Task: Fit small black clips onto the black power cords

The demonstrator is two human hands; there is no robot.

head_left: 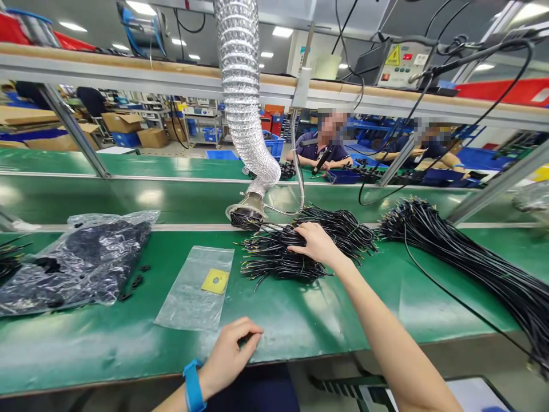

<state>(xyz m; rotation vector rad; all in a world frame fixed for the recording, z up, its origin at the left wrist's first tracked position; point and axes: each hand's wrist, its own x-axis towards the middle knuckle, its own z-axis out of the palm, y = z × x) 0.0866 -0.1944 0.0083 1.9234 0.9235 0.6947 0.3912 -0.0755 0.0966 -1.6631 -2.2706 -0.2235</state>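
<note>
My right hand [317, 243] reaches over a bundle of short black cables [295, 269] with light wire ends. Its thumb and forefinger are apart, resting on or just above the cables; the other fingers are partly hidden. Behind it lies another tied bundle of black cables [347, 229]. My left hand [234, 349], wearing a blue wristband [194, 386], is at the bench's front edge. Its thumb and forefinger meet in a pinch; whatever they may hold is too small or hidden to make out. A clear zip bag [189, 297] with a yellow square [215, 281] lies beyond the left hand.
A silver flexible duct [242, 97] hangs down to a round hood [249, 207] behind the cables. Long black cables [467, 263] stretch across the right side. A plastic bag of black parts [86, 263] lies left, with several loose pieces beside it. Two people sit across the bench.
</note>
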